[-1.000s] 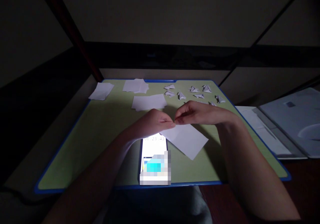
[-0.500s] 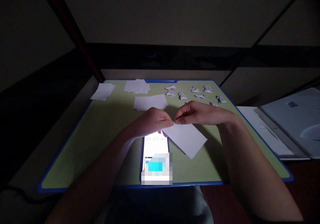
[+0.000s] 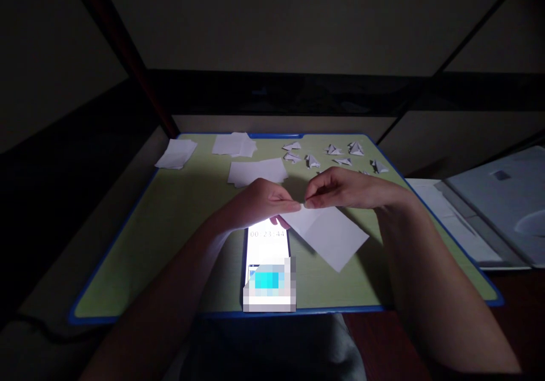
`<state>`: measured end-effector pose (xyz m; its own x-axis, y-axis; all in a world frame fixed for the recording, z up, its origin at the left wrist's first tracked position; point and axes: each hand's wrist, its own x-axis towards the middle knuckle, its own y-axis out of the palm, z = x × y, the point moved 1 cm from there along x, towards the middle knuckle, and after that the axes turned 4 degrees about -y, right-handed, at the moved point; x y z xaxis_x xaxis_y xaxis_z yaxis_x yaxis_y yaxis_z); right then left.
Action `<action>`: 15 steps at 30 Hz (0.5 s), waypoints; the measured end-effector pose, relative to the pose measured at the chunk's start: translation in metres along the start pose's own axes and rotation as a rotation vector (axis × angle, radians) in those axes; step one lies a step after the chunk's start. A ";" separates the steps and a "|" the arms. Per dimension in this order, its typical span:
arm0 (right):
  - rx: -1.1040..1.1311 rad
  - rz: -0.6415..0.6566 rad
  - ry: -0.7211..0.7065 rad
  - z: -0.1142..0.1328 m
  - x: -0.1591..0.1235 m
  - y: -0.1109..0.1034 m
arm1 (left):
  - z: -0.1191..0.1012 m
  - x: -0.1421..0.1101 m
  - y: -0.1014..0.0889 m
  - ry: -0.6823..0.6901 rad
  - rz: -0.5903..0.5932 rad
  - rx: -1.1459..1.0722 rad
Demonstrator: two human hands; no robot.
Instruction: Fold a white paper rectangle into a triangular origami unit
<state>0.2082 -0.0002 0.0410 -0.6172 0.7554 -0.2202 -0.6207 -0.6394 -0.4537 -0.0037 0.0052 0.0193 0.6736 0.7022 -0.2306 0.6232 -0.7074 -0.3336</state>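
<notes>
A white sheet of paper (image 3: 334, 236) hangs at a slant over the green table, its upper edge pinched by both hands. My left hand (image 3: 268, 202) is closed on the upper left edge, thumb on top and a fingertip showing below. Close beside it, my right hand (image 3: 336, 189) pinches the same edge between thumb and bent fingers. Just under my left hand lies a lit phone (image 3: 268, 250) showing a timer, its lower part blurred out. My fingers hide the paper's upper corner.
The blue-rimmed green table (image 3: 162, 245) bears paper stacks at the far left (image 3: 175, 154), back (image 3: 234, 144) and middle (image 3: 258, 171). Several small folded paper pieces (image 3: 312, 161) stand at the back right. Beyond the right edge lies a flat white object (image 3: 506, 199).
Both hands have shifted slightly right with the paper, whose lower corner has swung right. The phone timer has advanced from 00:23:43 to 00:23:44.
</notes>
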 end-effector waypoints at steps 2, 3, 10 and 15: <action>0.005 -0.003 0.011 0.000 0.000 0.000 | 0.000 0.000 0.000 -0.001 0.001 -0.008; 0.005 -0.005 0.012 0.000 0.000 0.000 | 0.000 0.000 0.000 -0.001 -0.003 -0.010; 0.016 -0.001 0.004 0.000 0.002 0.002 | -0.001 0.000 0.003 -0.018 -0.006 -0.006; -0.001 -0.019 0.009 0.000 0.000 -0.001 | -0.002 0.000 0.002 -0.019 -0.011 -0.039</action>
<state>0.2086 0.0001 0.0413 -0.6009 0.7688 -0.2190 -0.6321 -0.6246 -0.4587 -0.0019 0.0034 0.0201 0.6593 0.7110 -0.2444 0.6456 -0.7020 -0.3007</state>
